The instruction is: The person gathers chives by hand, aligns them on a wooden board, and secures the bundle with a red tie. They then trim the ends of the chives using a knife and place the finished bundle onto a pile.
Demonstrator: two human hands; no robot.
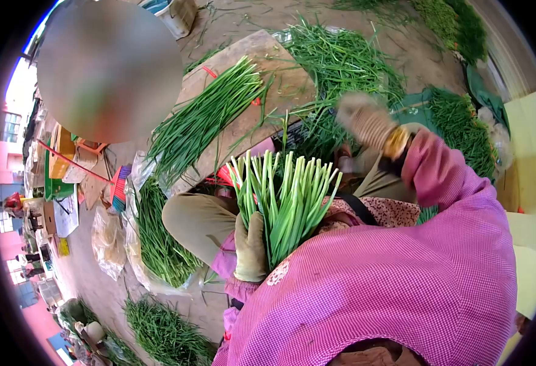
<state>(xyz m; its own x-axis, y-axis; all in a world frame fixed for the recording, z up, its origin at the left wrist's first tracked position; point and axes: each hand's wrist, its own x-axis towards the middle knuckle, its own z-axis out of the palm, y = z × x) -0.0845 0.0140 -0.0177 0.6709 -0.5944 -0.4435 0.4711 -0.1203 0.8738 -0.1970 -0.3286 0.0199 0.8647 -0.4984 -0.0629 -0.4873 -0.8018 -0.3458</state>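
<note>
My left hand, in a pale work glove, is closed around a bunch of garlic chives. Its pale cut stems point up and away from my chest. My right hand, also gloved, is raised off to the right above the loose chives; motion smears its fingers, so I cannot make out their pose or anything in them. A second bunch of chives lies across the wooden board in front of me. Red ties show at that bunch.
Long chives lie on clear plastic at my left, and another heap is on the floor below. More greens are piled at the right by a wall. A plastic bag sits on the floor. A blurred patch covers the upper left.
</note>
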